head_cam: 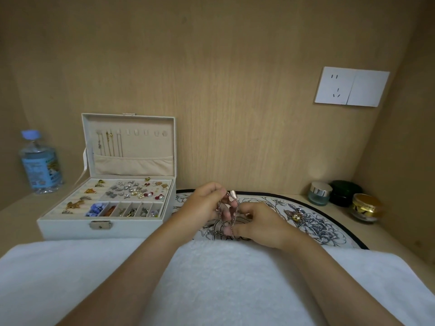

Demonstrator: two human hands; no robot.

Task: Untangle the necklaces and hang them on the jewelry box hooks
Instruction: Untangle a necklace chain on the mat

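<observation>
- Right hand [261,225]: fingers pinch the necklace chain [220,213] at its lower end; tugging could tighten the knot.
- Left hand [204,201]: fingers pinch its top, above the mat [329,229]; a slip drops it.
- Jewelry box [70,228] beyond: small hooks [146,132], easily missed.

Almost nothing here can be read with certainty. On your left stands a clear plastic water bottle [40,161] with a blue cap. Its blue label [42,169] carries pale printing and a yellowish picture, but all of it is too blurred to make out a brand or a single word. Straight in front of you, the round floral mat [329,229] bears dark lettering [231,238] at its near edge, just beyond the white towel [223,278]. Your right hand [261,225] covers part of it. The strokes that show, perhaps a capital A among them, are too small to spell out.
</observation>
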